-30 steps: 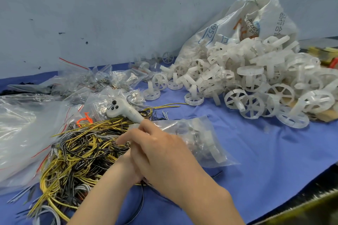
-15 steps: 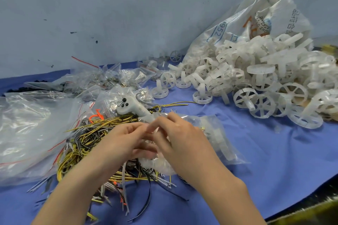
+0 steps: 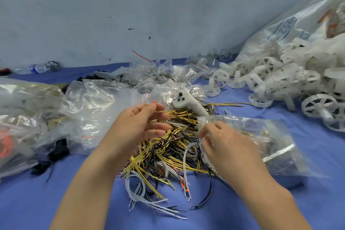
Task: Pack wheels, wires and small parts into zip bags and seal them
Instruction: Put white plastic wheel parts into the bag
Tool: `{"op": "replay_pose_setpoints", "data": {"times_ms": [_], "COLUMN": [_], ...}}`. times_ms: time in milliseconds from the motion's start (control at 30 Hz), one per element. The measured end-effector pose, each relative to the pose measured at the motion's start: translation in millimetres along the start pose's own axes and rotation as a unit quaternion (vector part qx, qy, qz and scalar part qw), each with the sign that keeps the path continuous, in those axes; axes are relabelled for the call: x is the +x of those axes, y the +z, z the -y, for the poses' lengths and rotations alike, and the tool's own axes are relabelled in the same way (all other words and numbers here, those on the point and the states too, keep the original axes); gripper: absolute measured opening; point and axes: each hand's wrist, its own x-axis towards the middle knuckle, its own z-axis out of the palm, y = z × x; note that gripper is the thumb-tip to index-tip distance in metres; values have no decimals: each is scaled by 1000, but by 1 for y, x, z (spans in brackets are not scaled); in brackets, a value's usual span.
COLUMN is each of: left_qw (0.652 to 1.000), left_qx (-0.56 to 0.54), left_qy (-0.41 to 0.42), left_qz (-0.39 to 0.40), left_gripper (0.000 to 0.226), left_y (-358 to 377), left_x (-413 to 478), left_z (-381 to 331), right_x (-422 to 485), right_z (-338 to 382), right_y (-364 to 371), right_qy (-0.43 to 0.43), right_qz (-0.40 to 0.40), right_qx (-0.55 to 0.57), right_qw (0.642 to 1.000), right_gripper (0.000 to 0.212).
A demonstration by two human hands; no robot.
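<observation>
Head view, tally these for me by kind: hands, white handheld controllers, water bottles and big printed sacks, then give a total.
Hands: 2, the left hand open over the wires, the right hand pinching a zip bag
White handheld controller: 1
Water bottle: 1
Big printed sack: 1
Total: 5

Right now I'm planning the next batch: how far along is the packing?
Done: filled bags lie at the back. In hand: the right hand pinches a filled bag at its mouth; the left hand hovers open over the wires. Left: that wire pile and the heap of wheels.
</observation>
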Motion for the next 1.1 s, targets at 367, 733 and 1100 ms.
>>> {"op": "replay_pose_setpoints", "data": {"times_ms": [367, 733, 1100], "left_qw": [805, 744, 710], "left_qx": [473, 600, 635], "left_qy": [12, -146, -144], "left_qz": [-358, -255, -268], "left_gripper": [20, 49, 41], "left_y": [-142, -183, -186], "left_x": [-16, -19, -11], "left_z": [34, 67, 69], "right_x": [-2, 1, 2], "right_z": [1, 0, -1], "right_y": [0, 0, 5], "right_qy": [23, 32, 27], "right_qz": [-41, -25, -30], "right_qx": [15, 22, 24], "right_qw": [999, 999, 999], "right_gripper": [17, 30, 24]}}
